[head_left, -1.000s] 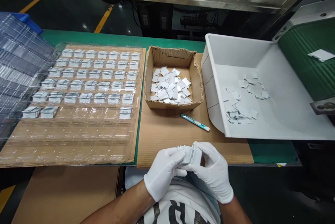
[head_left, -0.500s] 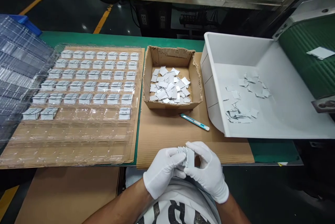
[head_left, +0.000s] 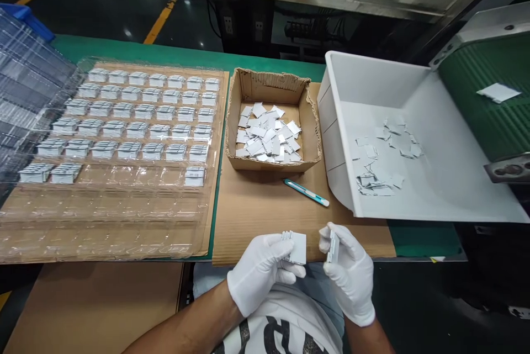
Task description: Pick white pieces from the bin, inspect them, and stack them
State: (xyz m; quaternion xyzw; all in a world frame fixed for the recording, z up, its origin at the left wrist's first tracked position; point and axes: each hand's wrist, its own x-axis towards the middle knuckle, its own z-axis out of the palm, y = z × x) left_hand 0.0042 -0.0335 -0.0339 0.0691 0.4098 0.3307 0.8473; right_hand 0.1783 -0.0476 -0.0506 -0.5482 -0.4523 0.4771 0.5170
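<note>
The left hand in a white fabric glove (head_left: 263, 274) reaches inward, thumb pressed over bent fingers in a closed pinch. Near it but apart, the right hand in a matching white glove (head_left: 351, 279) angles forward, thumb and fingers pinched together. The bare left forearm (head_left: 186, 315) slants in from lower left; the bare right forearm (head_left: 368, 337) shows only briefly below its cuff.

2 hands (head_left: 263, 267), 38 filled compartments (head_left: 123, 109), 1 cutter (head_left: 306, 193), 1 box (head_left: 271, 165), 1 bin (head_left: 447, 177)
</note>
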